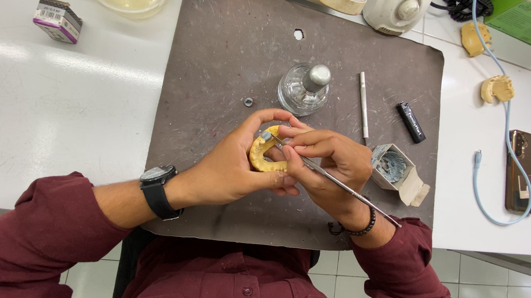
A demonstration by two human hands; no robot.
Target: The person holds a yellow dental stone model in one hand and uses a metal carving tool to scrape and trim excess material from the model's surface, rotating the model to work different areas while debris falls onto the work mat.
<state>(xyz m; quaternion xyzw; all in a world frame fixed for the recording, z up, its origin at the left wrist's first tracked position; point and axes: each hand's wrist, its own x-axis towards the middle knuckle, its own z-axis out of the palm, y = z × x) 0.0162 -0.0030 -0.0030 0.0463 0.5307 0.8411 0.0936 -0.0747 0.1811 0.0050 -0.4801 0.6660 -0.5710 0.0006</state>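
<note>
While the left hand cradles a yellow dental cast above the dark work mat, its fingers curl closed around the arch. The right hand pinches a slim metal wax carver, tip touching the cast's upper rim. Judged step: wax application or carving on the model. The next move appears to call for steady, fine tip control. A glass spirit lamp stands just beyond on the bench.

A white table with a glossy top reflects soft light from above. A dark grey mat covers its middle. Below the table edge, a pale tiled floor shows.
</note>
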